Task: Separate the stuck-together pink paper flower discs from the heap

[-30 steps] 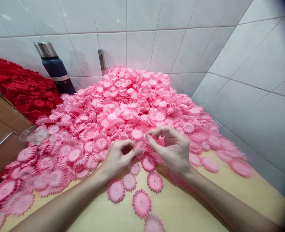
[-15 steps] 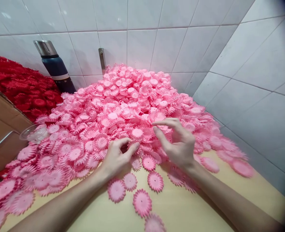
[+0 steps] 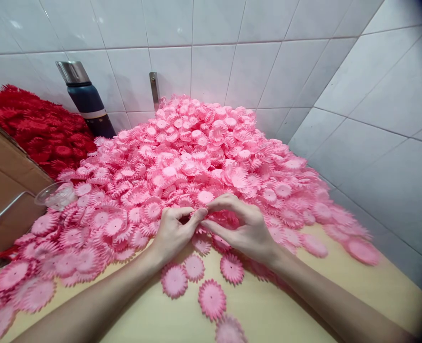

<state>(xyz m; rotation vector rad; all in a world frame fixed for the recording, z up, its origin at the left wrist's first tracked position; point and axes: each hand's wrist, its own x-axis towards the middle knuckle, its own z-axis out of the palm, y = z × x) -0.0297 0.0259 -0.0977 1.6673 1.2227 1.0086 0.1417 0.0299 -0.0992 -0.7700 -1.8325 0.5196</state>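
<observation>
A large heap of pink scalloped flower discs [image 3: 182,157] covers the back of the table. In front of it, my left hand [image 3: 177,231] is closed in a pinch, thumb against forefinger; what lies between them is hidden. My right hand [image 3: 246,228] meets it at the fingertips, its thumb and forefinger bent round close to the left thumb. Any small piece between the two hands is too small to make out. Loose pink discs, such as one flower disc [image 3: 212,299], lie on the table below the hands.
The pale yellow table [image 3: 154,314] runs up to a tiled wall [image 3: 211,71]. At the left stand a blue bottle [image 3: 89,107], a heap of red flower discs [image 3: 43,128], a cardboard box [image 3: 11,181] and a clear plastic dish [image 3: 55,195] with small white pieces.
My right hand has moved left and down from the heap, bringing its fingertips to my left hand. My left hand keeps its pinch in nearly the same place.
</observation>
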